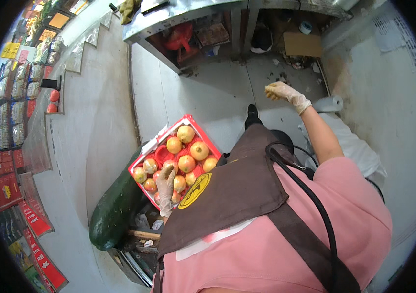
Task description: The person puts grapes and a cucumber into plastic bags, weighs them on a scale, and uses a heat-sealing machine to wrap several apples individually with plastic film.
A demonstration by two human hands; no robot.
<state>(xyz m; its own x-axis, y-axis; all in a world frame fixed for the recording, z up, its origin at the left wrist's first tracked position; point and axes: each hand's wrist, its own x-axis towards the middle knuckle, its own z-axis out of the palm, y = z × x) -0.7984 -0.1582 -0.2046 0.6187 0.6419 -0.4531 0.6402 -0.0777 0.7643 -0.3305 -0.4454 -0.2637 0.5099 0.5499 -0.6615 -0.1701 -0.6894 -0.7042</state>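
Observation:
Pomegranates (199, 151) with yellow-red skins fill a red-and-white box (208, 141) in front of my body, several of them wrapped in clear film. Red foam netting (163, 154) cushions them, and one netted hollow holds no fruit. My left hand (166, 185), in a thin translucent glove, lies over the fruit at the box's near left; whether its fingers grip one is hidden. Out to the right, above the floor, my gloved right hand (279, 91) has its fingers curled in, with nothing visible in them. A large dark green wax gourd (114, 208) lies left of the box.
A metal-framed bench (189, 22) with cluttered shelves stands ahead. A stepped white partition (98, 102) runs along the left, with packaged goods (12, 102) beyond. At right are a plastic roll (329, 104) and a white sack (354, 146). Scraps litter the grey floor (211, 88).

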